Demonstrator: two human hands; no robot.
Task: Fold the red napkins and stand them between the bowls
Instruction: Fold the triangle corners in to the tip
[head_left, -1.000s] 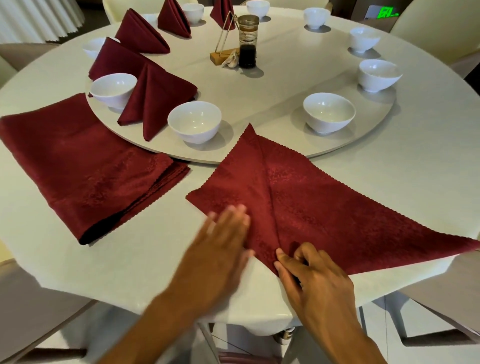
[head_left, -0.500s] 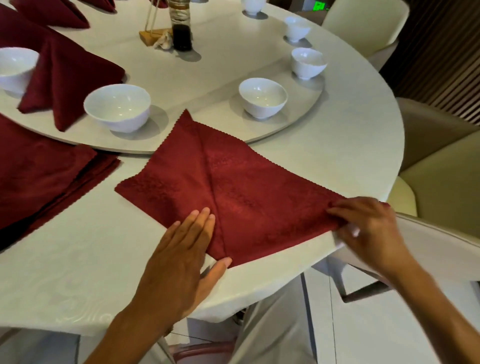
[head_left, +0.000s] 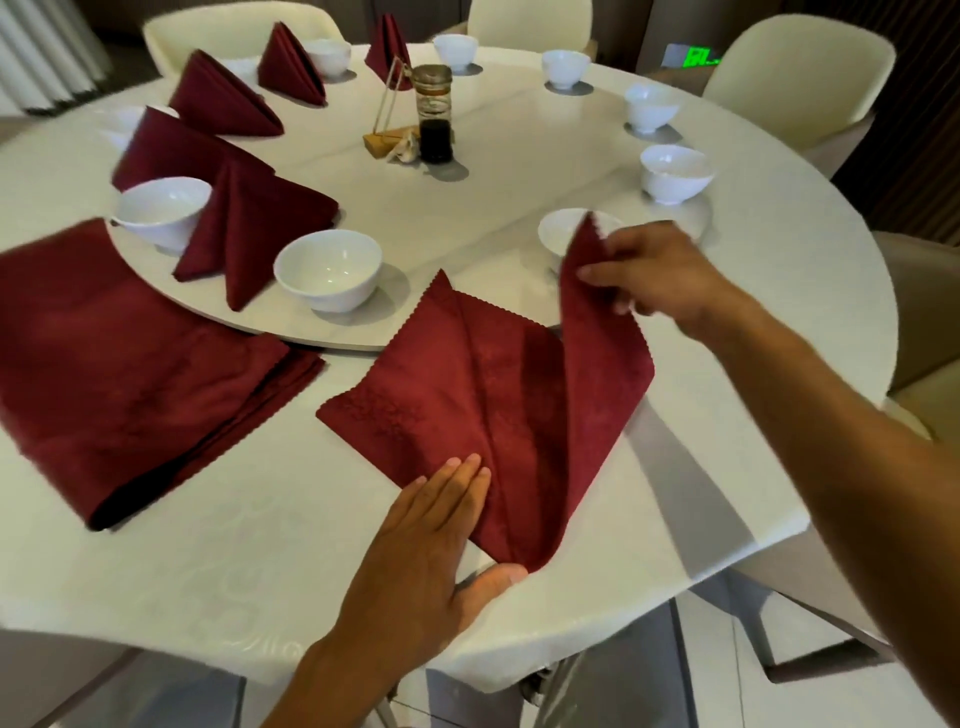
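A red napkin (head_left: 467, 395) lies on the round table near its front edge, partly folded. My left hand (head_left: 431, 535) presses flat on its near corner, fingers straight. My right hand (head_left: 649, 275) pinches the napkin's right corner and holds it lifted above the table, in front of a white bowl (head_left: 561, 234). Several folded red napkins (head_left: 249, 218) stand between white bowls (head_left: 327, 270) on the turntable's left side.
A stack of flat red napkins (head_left: 119, 358) lies at the left. The white turntable (head_left: 467, 208) carries several bowls around its rim, with a dark sauce jar (head_left: 435, 119) and a wooden holder at its middle. Cream chairs (head_left: 795, 73) ring the table.
My right hand has gone from the fold's near tip out to the napkin's far right corner, then lifted that corner up and inward. My left hand stays pressing the near corner.
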